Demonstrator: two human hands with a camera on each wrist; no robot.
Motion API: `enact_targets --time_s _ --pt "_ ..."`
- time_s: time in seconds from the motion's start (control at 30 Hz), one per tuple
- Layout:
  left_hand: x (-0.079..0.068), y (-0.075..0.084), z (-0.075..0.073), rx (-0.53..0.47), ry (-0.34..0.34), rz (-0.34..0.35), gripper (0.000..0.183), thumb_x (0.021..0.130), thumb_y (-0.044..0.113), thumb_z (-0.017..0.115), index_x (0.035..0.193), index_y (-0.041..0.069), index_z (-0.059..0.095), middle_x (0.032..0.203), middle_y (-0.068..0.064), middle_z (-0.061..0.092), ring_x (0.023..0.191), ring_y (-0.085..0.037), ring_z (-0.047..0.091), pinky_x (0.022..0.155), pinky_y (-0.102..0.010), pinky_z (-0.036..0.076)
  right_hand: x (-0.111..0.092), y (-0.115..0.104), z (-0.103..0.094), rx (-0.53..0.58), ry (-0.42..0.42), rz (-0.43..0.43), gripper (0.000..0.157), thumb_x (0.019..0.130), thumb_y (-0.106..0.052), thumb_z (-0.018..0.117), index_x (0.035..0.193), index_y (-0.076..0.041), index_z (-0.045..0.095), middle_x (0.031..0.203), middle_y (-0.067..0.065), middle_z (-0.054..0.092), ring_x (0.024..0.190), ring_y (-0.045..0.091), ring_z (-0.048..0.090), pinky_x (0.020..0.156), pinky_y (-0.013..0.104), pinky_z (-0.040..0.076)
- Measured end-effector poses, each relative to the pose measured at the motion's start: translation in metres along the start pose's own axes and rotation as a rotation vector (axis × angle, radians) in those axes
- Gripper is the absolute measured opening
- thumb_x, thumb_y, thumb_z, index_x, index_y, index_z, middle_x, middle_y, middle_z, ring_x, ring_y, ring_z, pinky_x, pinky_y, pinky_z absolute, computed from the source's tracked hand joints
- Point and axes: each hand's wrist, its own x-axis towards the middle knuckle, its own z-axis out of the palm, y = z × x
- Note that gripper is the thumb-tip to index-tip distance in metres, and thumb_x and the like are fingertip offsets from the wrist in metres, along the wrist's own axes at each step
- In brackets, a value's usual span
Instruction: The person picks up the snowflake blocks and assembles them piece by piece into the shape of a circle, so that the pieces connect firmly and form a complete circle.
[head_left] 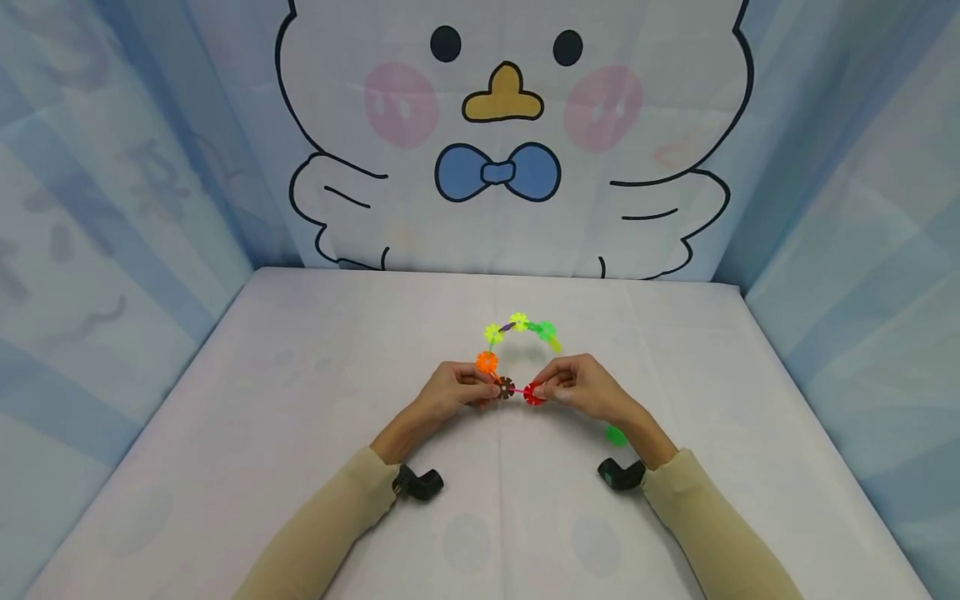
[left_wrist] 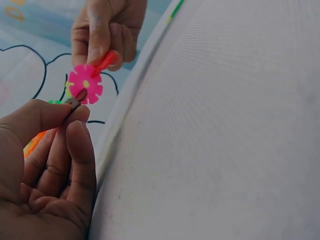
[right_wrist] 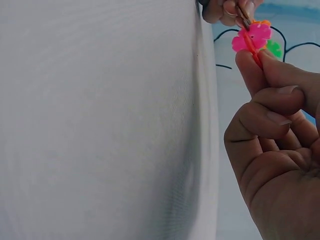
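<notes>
A curved chain of slotted snowflake discs hangs between the two hands. My left hand [head_left: 453, 390] pinches a brown disc [head_left: 506, 387] between thumb and forefinger. A red disc [head_left: 533, 394] is pinched by my right hand [head_left: 588, 386]. Between those two sits a pink disc [left_wrist: 95, 87], seen face-on in the left wrist view and edge-on from the head. Beyond the brown disc, an orange disc [head_left: 487, 362] leads up to yellow, purple and green discs [head_left: 546, 331]. The arc's far end is a yellow disc [head_left: 555, 344] just above the right hand.
A loose green disc [head_left: 617, 436] lies on the white-covered table [head_left: 300, 358] beside the right wrist, partly hidden by it. Black wrist cameras [head_left: 423, 483] sit below both wrists. A printed cloth backdrop [head_left: 495, 225] rises behind the table, with blue curtains at both sides.
</notes>
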Motion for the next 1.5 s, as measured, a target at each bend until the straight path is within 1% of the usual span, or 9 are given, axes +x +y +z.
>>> enact_targets --time_s 0.4,0.6,0.7,0.83,0.97,1.13,1.2,1.43,1.5 --pt "-0.002 -0.002 0.001 -0.101 0.038 0.008 0.016 0.101 0.005 0.070 0.112 -0.007 0.070 0.089 0.001 0.076 0.077 -0.010 0.068 0.071 -0.023 0.060 0.001 -0.002 0.010 0.006 0.073 0.048 0.012 0.096 -0.008 0.076 0.104 0.001 0.077 0.090 0.014 0.080 0.081 0.021 0.074 0.072 0.020 0.054" --pt "0.000 -0.003 0.001 -0.142 0.056 -0.014 0.021 0.102 0.011 0.070 0.118 -0.003 0.069 0.094 -0.005 0.075 0.077 -0.013 0.069 0.074 -0.024 0.062 0.002 -0.004 0.014 0.000 0.128 0.116 0.014 0.096 -0.013 0.077 0.106 -0.002 0.077 0.088 0.010 0.082 0.066 0.011 0.054 0.057 0.021 0.036" --pt "0.001 -0.002 0.003 -0.166 0.039 -0.025 0.020 0.101 0.011 0.071 0.116 -0.003 0.069 0.095 -0.003 0.078 0.079 -0.013 0.072 0.076 -0.026 0.064 0.003 -0.008 0.018 0.017 0.160 0.149 0.016 0.096 -0.015 0.078 0.105 -0.002 0.078 0.088 0.008 0.082 0.063 0.009 0.047 0.055 0.021 0.033" --pt "-0.001 -0.001 0.004 -0.146 -0.024 -0.016 0.019 0.099 0.010 0.075 0.111 -0.004 0.072 0.095 -0.004 0.082 0.080 -0.012 0.075 0.079 -0.027 0.065 0.004 -0.014 0.023 0.035 0.187 0.139 0.017 0.097 -0.014 0.078 0.105 0.001 0.077 0.090 0.009 0.083 0.062 0.007 0.046 0.055 0.020 0.033" --pt "-0.003 0.001 0.005 -0.070 -0.066 0.009 0.021 0.097 0.012 0.078 0.111 -0.003 0.076 0.098 -0.005 0.083 0.079 -0.013 0.073 0.079 -0.026 0.063 0.004 -0.018 0.029 0.037 0.210 0.121 0.014 0.098 -0.012 0.077 0.104 0.000 0.076 0.088 0.010 0.083 0.059 0.007 0.041 0.053 0.020 0.031" --pt "-0.006 0.004 0.005 -0.019 -0.060 0.003 0.027 0.096 0.016 0.079 0.116 -0.001 0.078 0.097 -0.001 0.083 0.078 -0.013 0.072 0.080 -0.025 0.062 0.002 -0.023 0.034 0.002 0.205 0.087 0.013 0.098 -0.013 0.077 0.103 -0.002 0.074 0.088 0.010 0.083 0.077 0.015 0.065 0.062 0.021 0.037" --pt "-0.007 0.004 0.005 -0.012 -0.055 -0.001 0.028 0.096 0.017 0.079 0.117 -0.001 0.078 0.095 0.001 0.082 0.077 -0.012 0.072 0.080 -0.025 0.062 0.002 -0.024 0.036 -0.019 0.199 0.074 0.014 0.098 -0.015 0.077 0.102 -0.002 0.073 0.088 0.010 0.083 0.084 0.019 0.069 0.065 0.022 0.038" --pt "-0.007 0.004 0.004 -0.012 -0.052 0.000 0.028 0.096 0.015 0.078 0.118 -0.003 0.078 0.089 0.006 0.080 0.076 -0.009 0.071 0.078 -0.024 0.060 0.000 -0.024 0.040 -0.045 0.187 0.051 0.015 0.097 -0.018 0.079 0.098 -0.005 0.070 0.085 0.011 0.083 0.064 0.007 0.046 0.060 0.022 0.027" --pt "-0.006 0.003 0.004 -0.016 -0.049 0.002 0.027 0.096 0.014 0.078 0.117 -0.004 0.078 0.088 0.007 0.080 0.075 -0.008 0.071 0.077 -0.023 0.060 -0.001 -0.024 0.040 -0.052 0.184 0.041 0.015 0.097 -0.019 0.079 0.097 -0.006 0.070 0.085 0.011 0.082 0.063 0.005 0.045 0.060 0.022 0.027"
